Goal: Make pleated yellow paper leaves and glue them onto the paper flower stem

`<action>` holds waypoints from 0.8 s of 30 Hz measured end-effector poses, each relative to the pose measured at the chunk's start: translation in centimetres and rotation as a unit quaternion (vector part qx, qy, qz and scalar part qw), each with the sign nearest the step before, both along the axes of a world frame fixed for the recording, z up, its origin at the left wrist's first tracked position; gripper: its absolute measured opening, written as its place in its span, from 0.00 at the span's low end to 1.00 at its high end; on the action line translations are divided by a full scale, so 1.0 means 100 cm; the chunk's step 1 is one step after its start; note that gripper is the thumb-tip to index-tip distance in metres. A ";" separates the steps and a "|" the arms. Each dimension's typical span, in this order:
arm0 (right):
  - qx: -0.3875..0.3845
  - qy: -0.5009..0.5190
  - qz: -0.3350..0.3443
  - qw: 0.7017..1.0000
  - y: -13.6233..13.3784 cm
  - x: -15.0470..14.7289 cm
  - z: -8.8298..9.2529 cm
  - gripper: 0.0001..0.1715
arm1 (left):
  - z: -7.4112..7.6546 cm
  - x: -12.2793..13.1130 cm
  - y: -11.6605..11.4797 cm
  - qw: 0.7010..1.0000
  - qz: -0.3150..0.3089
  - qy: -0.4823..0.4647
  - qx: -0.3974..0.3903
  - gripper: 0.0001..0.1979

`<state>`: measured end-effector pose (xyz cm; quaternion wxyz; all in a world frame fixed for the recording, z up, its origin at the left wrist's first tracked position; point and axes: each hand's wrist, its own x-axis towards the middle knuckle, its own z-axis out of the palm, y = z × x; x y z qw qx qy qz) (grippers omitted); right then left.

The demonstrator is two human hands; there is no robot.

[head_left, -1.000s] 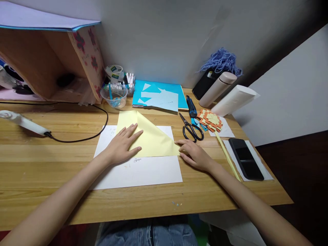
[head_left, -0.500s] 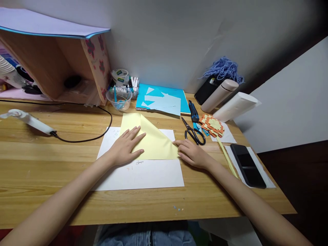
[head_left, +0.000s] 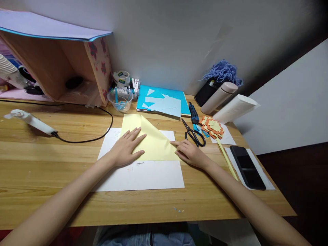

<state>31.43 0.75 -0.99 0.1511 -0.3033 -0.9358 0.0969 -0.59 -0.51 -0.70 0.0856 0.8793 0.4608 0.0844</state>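
A pale yellow paper sheet (head_left: 153, 143), folded over so that a slanted edge runs down to its right corner, lies on a white sheet with small marks (head_left: 156, 176). My left hand (head_left: 129, 147) rests flat on the yellow paper with its fingers spread, pressing it down. At the right corner, my right hand (head_left: 189, 152) touches the paper. Its index finger stretches along the slanted edge, while the other fingers are bent and grip nothing visible. Black-handled scissors (head_left: 194, 135) lie just beyond the right hand.
A blue cutter (head_left: 193, 112) and a paper flower (head_left: 212, 126) lie behind the scissors. The phone (head_left: 247, 167) is at right. At the back are a blue folder (head_left: 184, 102) and a plastic cup (head_left: 120, 100). A cable (head_left: 87, 140) crosses the left side.
My right index finger has slid slightly up and left along the slanted edge of the yellow paper. The left hand stays in place. The view has shifted a little.
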 end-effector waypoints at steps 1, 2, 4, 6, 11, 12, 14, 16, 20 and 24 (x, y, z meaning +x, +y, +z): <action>0.000 0.000 0.000 1.000 0.000 0.000 0.000 0.07 | 0.000 0.000 0.000 1.000 0.001 0.000 0.000 0.31; -0.001 0.000 0.000 1.000 0.000 -0.001 0.001 0.07 | 0.000 0.000 0.000 1.000 0.001 -0.001 0.000 0.31; 0.000 -0.007 0.001 1.000 0.001 -0.002 0.003 0.07 | 0.000 0.000 -0.001 1.000 0.000 -0.004 0.002 0.31; 0.003 -0.021 0.004 1.000 0.002 -0.004 0.005 0.07 | 0.000 0.000 -0.001 1.000 0.000 -0.004 0.003 0.31; 0.021 -0.063 0.020 0.998 0.008 -0.010 0.012 0.08 | 0.000 -0.001 -0.001 1.000 0.001 -0.005 0.003 0.31; 0.027 -0.072 0.024 0.997 0.010 -0.012 0.013 0.09 | 0.000 -0.001 -0.001 1.000 0.001 -0.005 0.002 0.31; 0.039 -0.090 0.029 0.995 0.013 -0.015 0.011 0.10 | 0.000 0.000 0.000 1.000 0.001 -0.005 0.000 0.31; 0.054 -0.100 0.028 0.993 0.015 -0.019 0.008 0.10 | -0.001 0.000 0.000 1.000 0.001 -0.006 -0.002 0.31; 0.075 -0.101 0.022 0.992 0.016 -0.022 0.003 0.10 | -0.001 0.000 0.000 1.000 0.002 -0.010 -0.004 0.31; 0.075 -0.104 0.018 0.992 0.015 -0.023 0.001 0.10 | -0.001 0.000 0.000 1.000 0.002 -0.011 -0.001 0.31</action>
